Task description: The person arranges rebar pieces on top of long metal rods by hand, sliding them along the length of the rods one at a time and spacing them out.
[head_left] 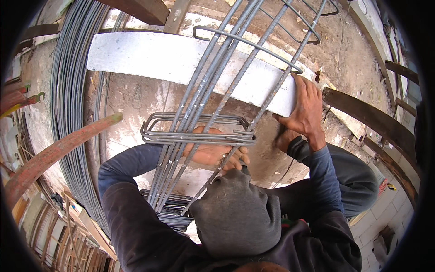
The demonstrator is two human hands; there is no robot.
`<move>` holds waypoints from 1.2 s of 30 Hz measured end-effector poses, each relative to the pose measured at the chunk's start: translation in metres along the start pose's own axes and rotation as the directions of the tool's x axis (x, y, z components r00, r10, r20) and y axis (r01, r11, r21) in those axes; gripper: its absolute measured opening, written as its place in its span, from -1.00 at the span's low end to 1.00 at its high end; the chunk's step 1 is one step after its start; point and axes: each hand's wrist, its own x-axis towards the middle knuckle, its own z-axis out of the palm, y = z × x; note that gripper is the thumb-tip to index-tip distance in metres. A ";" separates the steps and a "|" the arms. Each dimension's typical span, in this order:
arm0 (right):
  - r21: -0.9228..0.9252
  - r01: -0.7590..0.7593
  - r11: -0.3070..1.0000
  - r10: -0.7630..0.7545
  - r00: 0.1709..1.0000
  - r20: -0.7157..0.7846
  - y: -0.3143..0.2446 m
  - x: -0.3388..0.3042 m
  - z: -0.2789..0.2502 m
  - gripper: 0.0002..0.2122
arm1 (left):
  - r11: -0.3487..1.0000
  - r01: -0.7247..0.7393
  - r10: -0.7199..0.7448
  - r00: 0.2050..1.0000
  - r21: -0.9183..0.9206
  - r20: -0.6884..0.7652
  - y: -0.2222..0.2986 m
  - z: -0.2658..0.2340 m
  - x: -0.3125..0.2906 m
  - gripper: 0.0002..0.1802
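Note:
Long steel rebars (206, 88) slope from the top of the view down to my left knee. Several rectangular rebar stirrups (199, 138) are bunched around them, just above my left hand (210, 154). That hand lies behind the bars with its fingers curled; the bars partly cover it, and what it grips is hidden. My right hand (308, 109) holds the right end of a white board (145, 54), fingers over the edge and thumb below. The board passes crosswise beneath the rebars. Farther up, a single stirrup (247, 41) surrounds the bars, and more stirrups (174, 213) lie stacked near my left forearm.
A thick bundle of thin steel rods (72, 77) runs along the left. A rusty red pipe (63, 152) juts in from the left edge. Dark wooden beams (371, 120) stand at the right, and a block wall (389, 213) shows lower right.

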 end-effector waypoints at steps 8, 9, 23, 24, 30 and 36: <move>0.090 0.019 0.996 -0.019 1.000 -0.006 -0.004 -0.010 -0.004 0.00 | 0.998 -0.025 0.025 1.000 -0.064 0.007 -0.013 -0.010 -0.002 -0.14; 0.118 0.027 0.993 -0.026 1.000 -0.007 -0.004 -0.008 -0.009 -0.05 | 0.987 -0.056 0.076 0.988 -0.148 0.131 -0.013 -0.013 0.001 -0.19; 0.166 0.574 0.802 -0.505 0.799 -0.325 -0.188 0.156 -0.019 -0.19 | 0.974 -0.143 0.192 0.932 -0.175 0.308 -0.010 -0.013 -0.004 -0.23; 0.129 0.584 0.802 -0.528 0.792 -0.307 -0.214 0.178 -0.003 -0.10 | 0.975 -0.146 0.191 0.933 -0.165 0.304 -0.009 -0.010 -0.005 -0.24; 0.053 0.419 0.907 -0.422 0.898 0.125 -0.269 0.235 0.062 0.09 | 0.972 -0.218 0.232 0.952 -0.088 0.199 -0.004 -0.008 -0.020 -0.28; 0.128 0.413 0.902 -0.428 0.892 0.142 -0.276 0.228 0.057 -0.01 | 0.956 -0.294 0.290 0.946 0.003 0.147 -0.006 -0.011 -0.028 -0.33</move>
